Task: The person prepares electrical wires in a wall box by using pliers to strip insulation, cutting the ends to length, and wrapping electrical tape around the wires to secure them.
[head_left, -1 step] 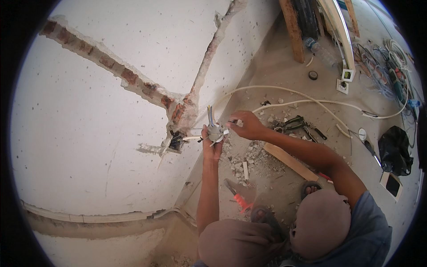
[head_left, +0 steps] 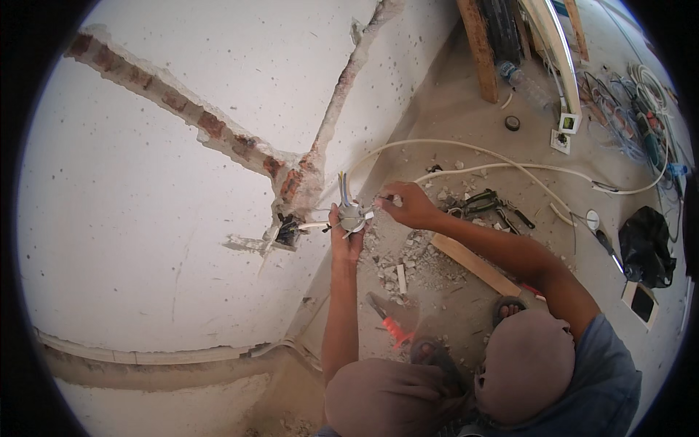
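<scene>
A round grey junction box with several coloured wires standing out of its top is held in my left hand. My right hand is just right of the box, fingers pinched together on something small that I cannot make out. Left of the box, dark fittings and white cable ends sit in a cavity in the white wall, where two chased grooves with exposed brick meet. Long white cables curve across the floor behind my hands.
Rubble, a wooden board, pliers and a red-handled tool lie on the floor. Rightward are a black bag, a framed plate and tangled cords. Timber and a plastic bottle are at the back.
</scene>
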The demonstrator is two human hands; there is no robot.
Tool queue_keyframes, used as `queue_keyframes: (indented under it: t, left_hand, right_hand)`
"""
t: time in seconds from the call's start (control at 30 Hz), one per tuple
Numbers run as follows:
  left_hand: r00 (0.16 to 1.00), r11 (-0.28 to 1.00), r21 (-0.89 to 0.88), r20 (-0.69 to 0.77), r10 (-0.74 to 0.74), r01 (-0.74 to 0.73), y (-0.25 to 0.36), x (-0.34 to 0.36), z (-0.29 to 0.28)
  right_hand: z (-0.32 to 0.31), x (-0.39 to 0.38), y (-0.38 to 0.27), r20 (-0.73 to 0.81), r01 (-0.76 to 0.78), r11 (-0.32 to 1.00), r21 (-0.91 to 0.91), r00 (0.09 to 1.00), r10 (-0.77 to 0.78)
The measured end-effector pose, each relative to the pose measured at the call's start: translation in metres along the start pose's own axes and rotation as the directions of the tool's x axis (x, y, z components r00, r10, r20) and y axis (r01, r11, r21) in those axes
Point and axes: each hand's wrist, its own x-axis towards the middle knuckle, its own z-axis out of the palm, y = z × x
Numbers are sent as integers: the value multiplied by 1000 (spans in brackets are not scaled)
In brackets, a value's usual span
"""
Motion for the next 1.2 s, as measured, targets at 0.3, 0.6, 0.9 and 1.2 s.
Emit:
queue_keyframes:
  t: [0.3,0.6,0.9,1.2]
  left_hand:
    - [998,998,-5,18,56,-56,-3,5,-6]
    - [998,998,40,53,-43,41,-2,3,-12]
    - [997,999,5,68,-43,43,-5,5,-18]
    - [996,997,-74,86,-25,31,-3,3,-14]
  right_hand:
    - [-17,20,-40,327,614,636,-467,788,-521]
    - [-17,1,31,509,441,746,-499,846,-160]
    - [29,116,20,312,-231,950,-209,905,288]
    - [58,91,14,183,-383,916,-116,899,399]
